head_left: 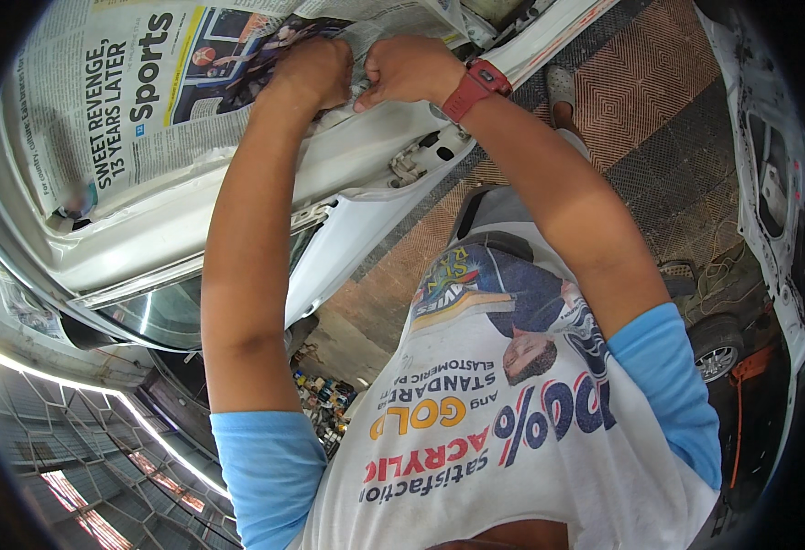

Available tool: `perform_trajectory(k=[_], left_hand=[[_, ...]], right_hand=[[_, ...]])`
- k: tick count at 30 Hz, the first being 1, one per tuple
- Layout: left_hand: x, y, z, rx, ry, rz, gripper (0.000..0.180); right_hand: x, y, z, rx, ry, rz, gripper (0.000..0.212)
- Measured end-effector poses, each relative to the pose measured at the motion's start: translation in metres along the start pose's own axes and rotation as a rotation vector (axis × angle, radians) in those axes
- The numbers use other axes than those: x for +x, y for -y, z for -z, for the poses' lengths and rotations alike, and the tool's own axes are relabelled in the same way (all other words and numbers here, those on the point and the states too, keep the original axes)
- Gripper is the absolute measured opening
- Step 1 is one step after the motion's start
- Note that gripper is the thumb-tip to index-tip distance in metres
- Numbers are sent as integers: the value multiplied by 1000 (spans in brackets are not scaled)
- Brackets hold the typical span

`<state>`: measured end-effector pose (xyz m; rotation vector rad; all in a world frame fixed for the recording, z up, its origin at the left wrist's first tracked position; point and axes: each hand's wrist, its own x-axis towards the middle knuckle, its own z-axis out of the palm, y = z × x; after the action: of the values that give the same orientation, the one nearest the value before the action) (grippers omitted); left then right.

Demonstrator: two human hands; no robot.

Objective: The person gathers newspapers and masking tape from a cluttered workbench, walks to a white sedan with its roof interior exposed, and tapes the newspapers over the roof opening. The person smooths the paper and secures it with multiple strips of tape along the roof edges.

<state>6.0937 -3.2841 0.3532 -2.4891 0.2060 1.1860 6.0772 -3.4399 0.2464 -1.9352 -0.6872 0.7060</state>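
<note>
A newspaper sheet (159, 137) with a colour photo is spread over the white car body (173, 206). Both hands meet at its right-hand edge, by the white frame. My left hand (315, 73) is closed on the paper, knuckles up, fingertips hidden beneath. Just to its right, my right hand (411, 71) is also closed, its thumb low against a crumpled bit of paper between the two hands. A red watch (477, 90) circles my right wrist. Below the hands, a metal door hinge (422, 158) shows on the white frame.
An open white car door with window glass (150, 307) lies below the left forearm. Patterned floor mats (645, 78) cover the floor at right, where a foot in a grey clog (561, 87) stands. Another white panel (769, 192) and a wheel (718, 353) are at far right.
</note>
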Motion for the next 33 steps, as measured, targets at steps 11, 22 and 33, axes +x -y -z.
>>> perform_trajectory(k=[11,22,33], left_hand=[[5,8,-16,4,-69,-12,17],[2,10,-14,4,-79,-46,15],[-8,2,-5,-9,-71,4,20]], right_hand=[[-2,-13,24,156,37,102,56],[-5,-14,36,93,107,74,56],[7,-6,6,-30,28,62,60]])
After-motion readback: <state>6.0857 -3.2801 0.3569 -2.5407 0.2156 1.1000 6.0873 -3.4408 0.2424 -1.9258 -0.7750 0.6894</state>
